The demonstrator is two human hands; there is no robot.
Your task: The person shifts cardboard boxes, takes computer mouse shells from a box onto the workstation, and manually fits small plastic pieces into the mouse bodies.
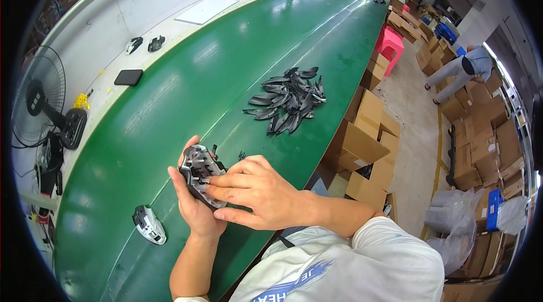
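Left hand (199,214) cradles a hollow grey-and-black plastic shell (198,161), gripped at its sides above the bench, open face exposed; right hand (251,189) lays bent fingers at its interior, any pinched part hidden. Work on this piece looks partway: shell uncovered, inner pegs showing. Nearby, tiny black plastic bits (242,156) lie on the long green bench (141,138); left, a white-and-black plastic housing (150,226) sits apart. Beyond, a heap of curved black plastic pieces (291,101) remains loose, apparently unused.

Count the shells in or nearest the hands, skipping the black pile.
2: open shell in the left hand, the right hand touching it; white shell on the green table, left of both hands. The hands may hide more.
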